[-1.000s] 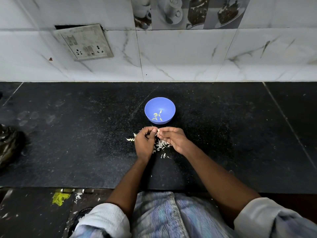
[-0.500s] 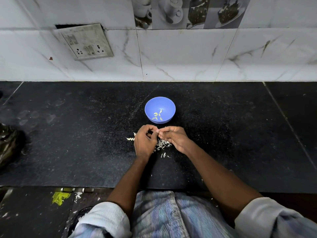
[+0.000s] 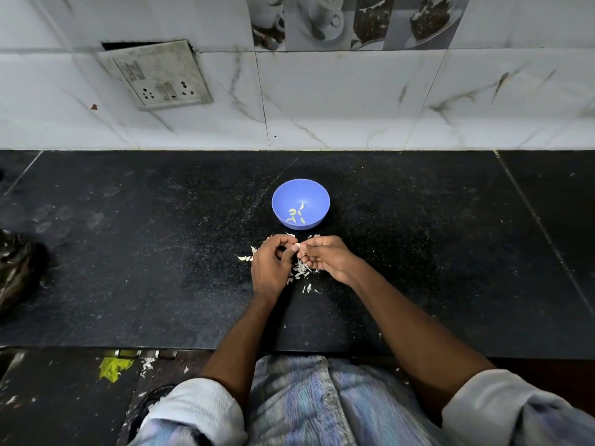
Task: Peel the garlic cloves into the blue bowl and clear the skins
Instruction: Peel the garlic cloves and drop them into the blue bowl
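Observation:
A blue bowl (image 3: 300, 203) stands on the black counter (image 3: 161, 252) and holds several peeled garlic cloves (image 3: 296, 216). Just in front of it my left hand (image 3: 270, 268) and my right hand (image 3: 326, 257) meet fingertip to fingertip. Between them they pinch a small garlic clove (image 3: 297, 246), mostly hidden by the fingers. A pile of white garlic skins (image 3: 301, 270) lies on the counter under and between the hands, and a few more skins (image 3: 244, 258) lie just left of my left hand.
A tiled wall with a switch and socket plate (image 3: 159, 75) rises behind the counter. A dark crumpled object (image 3: 16, 272) sits at the counter's left edge. The counter's front edge runs just above my lap, with scraps on the floor at lower left.
The hands have stayed at the same spot in front of the bowl. The fingertips have shifted slightly around the clove. The bowl has not moved.

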A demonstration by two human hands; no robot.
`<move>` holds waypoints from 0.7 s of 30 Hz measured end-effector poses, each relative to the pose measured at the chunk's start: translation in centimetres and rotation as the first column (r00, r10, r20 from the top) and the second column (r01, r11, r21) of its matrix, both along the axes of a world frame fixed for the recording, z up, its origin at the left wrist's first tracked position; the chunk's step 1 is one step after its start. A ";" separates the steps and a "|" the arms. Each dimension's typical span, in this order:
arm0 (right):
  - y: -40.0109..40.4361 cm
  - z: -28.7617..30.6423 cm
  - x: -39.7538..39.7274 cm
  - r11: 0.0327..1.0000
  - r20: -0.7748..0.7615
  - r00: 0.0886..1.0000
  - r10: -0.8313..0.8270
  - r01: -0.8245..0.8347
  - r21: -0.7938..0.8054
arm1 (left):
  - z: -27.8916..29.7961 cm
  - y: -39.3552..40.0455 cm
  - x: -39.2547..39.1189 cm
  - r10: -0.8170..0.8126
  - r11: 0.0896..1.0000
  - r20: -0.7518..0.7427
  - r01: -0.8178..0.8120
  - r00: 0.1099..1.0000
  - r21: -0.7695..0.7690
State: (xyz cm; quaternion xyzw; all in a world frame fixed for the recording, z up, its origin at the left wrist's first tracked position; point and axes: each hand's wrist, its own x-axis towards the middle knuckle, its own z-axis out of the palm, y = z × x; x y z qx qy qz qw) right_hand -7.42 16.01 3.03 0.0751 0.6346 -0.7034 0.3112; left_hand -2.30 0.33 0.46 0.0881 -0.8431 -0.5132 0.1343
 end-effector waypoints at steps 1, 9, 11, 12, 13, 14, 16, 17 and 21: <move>0.0 0.1 0.0 1.000 -0.011 1.000 0.004 -0.004 0.022 | 0.0 0.0 0.1 -0.006 0.999 -0.004 0.005 1.000 -0.033; 0.4 -0.1 0.1 0.999 -0.050 0.998 -0.046 0.045 -0.012 | 0.3 0.5 -0.2 0.096 0.975 0.029 -0.100 0.995 0.197; 0.4 -0.2 0.2 0.997 -0.038 0.998 -0.056 0.054 -0.060 | 0.3 0.5 -0.3 0.084 0.972 0.023 -0.087 0.996 0.219; 0.4 -0.3 0.3 0.995 -0.034 0.998 -0.056 0.053 -0.081 | 0.3 0.5 -0.2 0.081 0.971 0.015 -0.082 0.997 0.226; 0.3 -0.3 0.2 0.994 -0.029 0.998 -0.055 0.052 -0.096 | 0.4 0.5 -0.2 0.074 0.970 0.005 -0.073 0.997 0.231; 0.3 -0.4 0.1 0.993 -0.022 0.998 -0.055 0.052 -0.105 | 0.4 0.6 -0.2 0.065 0.973 -0.006 -0.062 0.998 0.223; 0.2 -0.6 0.0 0.990 -0.001 0.998 -0.068 0.067 -0.122 | 0.4 0.6 -0.1 0.062 0.983 -0.028 -0.056 0.998 0.172; 0.1 -0.6 0.0 0.988 0.011 0.997 -0.077 0.078 -0.133 | 0.4 0.7 -0.2 0.077 0.986 -0.030 -0.072 0.997 0.153; -0.2 -0.8 -0.1 0.982 0.033 0.995 -0.098 0.103 -0.161 | 0.5 0.9 -0.2 0.148 0.978 -0.012 -0.144 0.989 0.150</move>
